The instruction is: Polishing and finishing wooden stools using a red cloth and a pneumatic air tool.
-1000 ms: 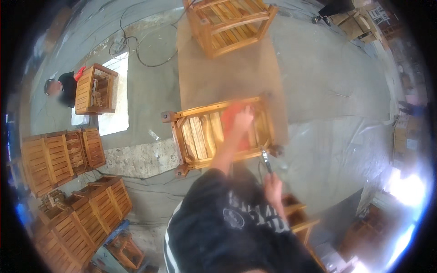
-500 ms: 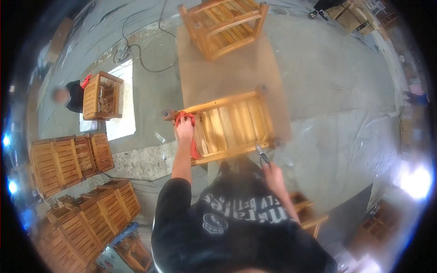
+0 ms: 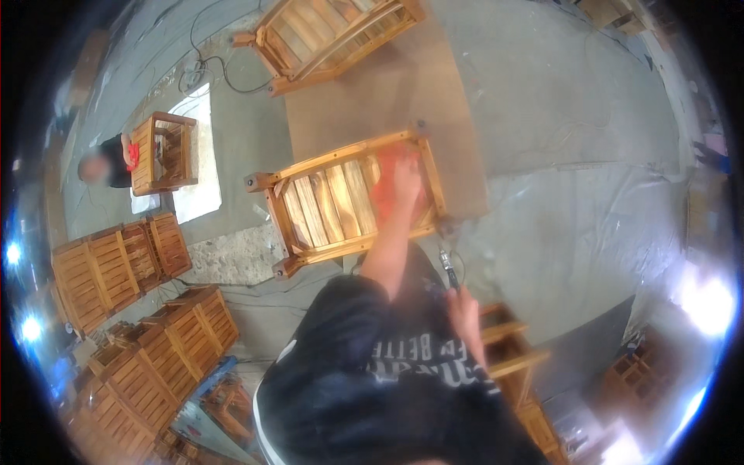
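Observation:
A slatted wooden stool or small bench [image 3: 325, 203] lies in front of me, its dark feet showing at the corners. My left hand [image 3: 405, 182], blurred by motion, presses a red cloth [image 3: 385, 190] onto the slats near its right end. Low on the right, my right hand [image 3: 463, 310] is wrapped round a slim tool with a black grip and silver head [image 3: 447, 265]. That tool's head is beside the stool's near right corner, apart from it. Its exact kind is hard to make out.
Another slatted wooden piece [image 3: 333, 39] stands beyond on a brown sheet [image 3: 457, 155]. At left, a person with a red glove [image 3: 133, 155] handles a wooden stool [image 3: 161, 155]. Stacked slatted pieces [image 3: 124, 260] are nearer left; wooden furniture [image 3: 511, 356] is by my right side.
My left hand has swept the red cloth from the stool's left end to its right end. The view has shifted, so the furniture appears further left. My right hand keeps holding the tool.

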Available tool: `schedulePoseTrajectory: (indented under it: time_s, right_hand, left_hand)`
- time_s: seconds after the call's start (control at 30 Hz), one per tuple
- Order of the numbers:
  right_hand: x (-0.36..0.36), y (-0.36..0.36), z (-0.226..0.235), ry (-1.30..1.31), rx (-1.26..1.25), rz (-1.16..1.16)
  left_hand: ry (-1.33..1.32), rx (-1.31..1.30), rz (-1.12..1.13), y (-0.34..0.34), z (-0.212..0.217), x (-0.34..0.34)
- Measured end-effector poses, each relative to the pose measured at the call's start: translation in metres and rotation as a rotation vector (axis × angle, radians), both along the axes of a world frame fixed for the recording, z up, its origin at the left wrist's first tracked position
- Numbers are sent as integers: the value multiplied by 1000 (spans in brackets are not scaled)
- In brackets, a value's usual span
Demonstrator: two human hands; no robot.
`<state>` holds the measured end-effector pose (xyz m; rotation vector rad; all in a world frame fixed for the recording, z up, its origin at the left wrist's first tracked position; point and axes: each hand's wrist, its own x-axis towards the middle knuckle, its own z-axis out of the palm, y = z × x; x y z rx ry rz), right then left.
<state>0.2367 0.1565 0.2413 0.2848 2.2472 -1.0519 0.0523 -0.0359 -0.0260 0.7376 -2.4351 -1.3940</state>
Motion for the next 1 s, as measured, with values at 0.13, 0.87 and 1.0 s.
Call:
schedulePoseTrajectory:
  time_s: [0.13,0.87,1.0]
  right_hand:
    - [1,8,-11,6,-48,-63]
    - [-121,-106,-112,444,128,224]
    - [-130,-113,-109,427,114,194]
  left_hand:
    - [-62,16,-207,-7,4,34]
    - [-566,-75,-318,-114,37,180]
    - [-566,-77,-246,-109,40,177]
